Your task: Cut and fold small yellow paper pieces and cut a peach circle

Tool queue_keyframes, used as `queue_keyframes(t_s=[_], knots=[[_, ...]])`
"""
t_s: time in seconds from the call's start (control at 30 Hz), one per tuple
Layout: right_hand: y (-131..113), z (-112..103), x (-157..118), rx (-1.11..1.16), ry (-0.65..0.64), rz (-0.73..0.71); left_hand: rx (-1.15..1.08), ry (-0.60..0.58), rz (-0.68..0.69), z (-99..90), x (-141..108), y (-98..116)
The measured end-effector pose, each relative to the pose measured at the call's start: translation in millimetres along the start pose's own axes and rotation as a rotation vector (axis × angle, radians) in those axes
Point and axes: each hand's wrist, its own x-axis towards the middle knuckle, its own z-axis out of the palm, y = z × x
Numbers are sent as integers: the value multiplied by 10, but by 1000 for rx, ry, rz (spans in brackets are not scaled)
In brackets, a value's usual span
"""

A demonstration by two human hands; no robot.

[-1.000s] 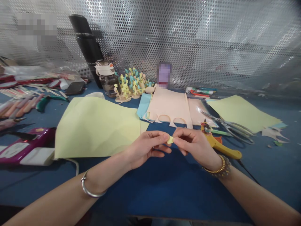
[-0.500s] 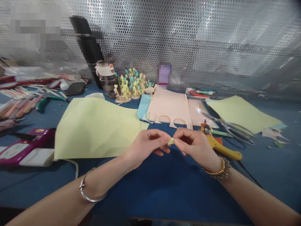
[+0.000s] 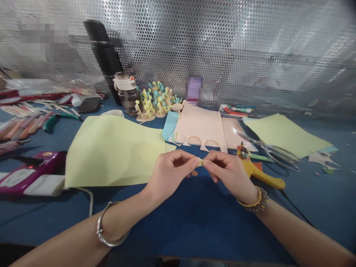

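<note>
Between my two hands is a small piece of yellow paper (image 3: pixel 200 162), mostly covered by my fingertips. My left hand (image 3: pixel 174 170) pinches it from the left with thumb and forefinger. From the right, my right hand (image 3: pixel 226 168) pinches its other edge. Both hands are held over the blue table, close together. A large sheet of pale yellow paper (image 3: pixel 111 155) lies left of and behind my left hand. Just right of my right hand rests a yellow-handled glue gun (image 3: pixel 264 178). Pink foam or paper sheets (image 3: pixel 200 124) with round cut-outs lie behind my hands.
Scissors (image 3: pixel 278 152) and more yellow sheets (image 3: pixel 286 133) lie at the right. Small paper flowers (image 3: pixel 155 100) on stems stand at the back beside a bottle (image 3: pixel 128 96) and a tall black flask (image 3: pixel 104 55). A purple device (image 3: pixel 39 172) and several pens (image 3: pixel 27 124) are at the left.
My fingertips have closed in on the yellow paper piece, so less of it shows. My right hand has shifted slightly left; the table items stay put.
</note>
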Motion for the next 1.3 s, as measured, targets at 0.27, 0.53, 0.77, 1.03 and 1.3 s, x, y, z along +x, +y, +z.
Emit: queue_keyframes(t_s=[0.27, 0.53, 0.77, 1.03, 1.3], knots=[[42, -7, -8, 8, -10, 17, 15, 28, -37, 12, 2, -5], [21, -39, 5, 37, -46, 4, -14, -3, -82, 11, 28, 0], [18, -40, 5, 26, -55, 14, -14, -30, -84, 6, 24, 11], [-8, -28, 4, -21, -48, 23, -15, -28, -88, 12, 22, 16], [2, -22, -2, -67, -55, 26, -118, -70, -159, 23, 40, -6]])
